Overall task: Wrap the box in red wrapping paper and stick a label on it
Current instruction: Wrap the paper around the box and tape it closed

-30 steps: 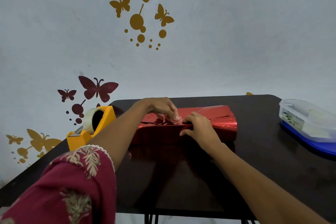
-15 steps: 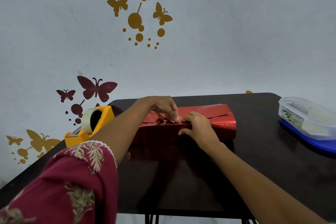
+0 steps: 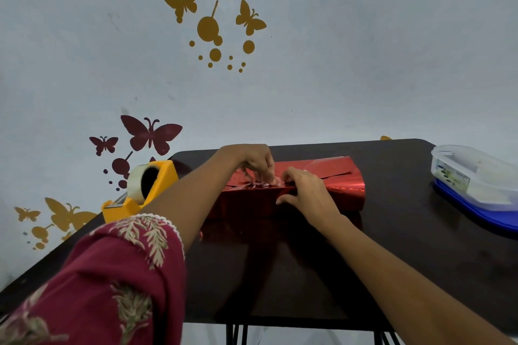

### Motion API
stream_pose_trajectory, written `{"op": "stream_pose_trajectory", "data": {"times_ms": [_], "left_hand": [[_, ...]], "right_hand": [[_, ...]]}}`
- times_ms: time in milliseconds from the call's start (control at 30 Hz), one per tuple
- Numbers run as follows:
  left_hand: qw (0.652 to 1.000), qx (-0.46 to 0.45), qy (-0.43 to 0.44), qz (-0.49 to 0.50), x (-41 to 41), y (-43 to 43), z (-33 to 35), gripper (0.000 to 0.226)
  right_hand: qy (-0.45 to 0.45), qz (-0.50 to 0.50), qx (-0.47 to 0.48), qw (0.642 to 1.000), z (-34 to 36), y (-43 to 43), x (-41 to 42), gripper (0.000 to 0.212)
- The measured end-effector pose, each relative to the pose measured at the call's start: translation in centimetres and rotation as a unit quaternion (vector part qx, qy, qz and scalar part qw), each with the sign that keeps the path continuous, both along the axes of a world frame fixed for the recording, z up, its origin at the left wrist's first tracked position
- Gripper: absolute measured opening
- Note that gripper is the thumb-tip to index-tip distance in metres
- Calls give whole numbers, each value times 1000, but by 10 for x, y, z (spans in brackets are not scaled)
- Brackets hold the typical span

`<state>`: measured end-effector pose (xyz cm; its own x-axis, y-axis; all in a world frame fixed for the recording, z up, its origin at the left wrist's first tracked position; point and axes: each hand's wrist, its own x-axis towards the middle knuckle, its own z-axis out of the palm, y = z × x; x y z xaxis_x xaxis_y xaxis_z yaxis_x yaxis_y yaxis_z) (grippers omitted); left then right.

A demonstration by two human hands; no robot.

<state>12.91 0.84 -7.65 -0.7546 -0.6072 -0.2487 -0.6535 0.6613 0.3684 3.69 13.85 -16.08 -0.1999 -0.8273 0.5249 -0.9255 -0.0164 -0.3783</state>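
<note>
Box [image 3: 346, 200], covered in red wrapping paper [image 3: 325, 168], lies on the dark table [image 3: 280, 274], directly under the fingers of both hands

Left hand [image 3: 253, 159]: fingers [image 3: 267, 173] curled down and bunched, pinching at the paper seam on top of the box. A small shiny bit sits under the tips, too small to identify

Right hand [image 3: 307, 192]: fingers [image 3: 290, 176] bent over the top front edge, tips almost touching the left fingertips; thumb spread on the front face. Grips the paper against the box

Yellow tape dispenser [image 3: 151, 190] well to the left of the left fingers, behind the maroon sleeve [image 3: 117, 274]

Clear plastic container [image 3: 476, 176] on a blue lid, well to the right of the right fingers, near the table edge

Butterfly decals [image 3: 151, 134] on the wall beyond the fingers
</note>
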Motion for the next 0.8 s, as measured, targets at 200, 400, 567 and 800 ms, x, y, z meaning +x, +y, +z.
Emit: {"op": "stream_pose_trajectory", "data": {"times_ms": [200,400,567,800], "left_hand": [[999,-24,-25,12,-2,1,6,8],[997,-39,-39,53,-2,-1,4,51],[997,6,-15,70,10,-6,-4,46],[991,83,41,95,34,-11,4,24]], "right_hand": [[12,0,11,1000,1,0,1,48],[35,2,14,999,1,3,3,50],[65,-2,29,997,5,6,2,50],[62,-3,35,997,5,4,3,51]]}}
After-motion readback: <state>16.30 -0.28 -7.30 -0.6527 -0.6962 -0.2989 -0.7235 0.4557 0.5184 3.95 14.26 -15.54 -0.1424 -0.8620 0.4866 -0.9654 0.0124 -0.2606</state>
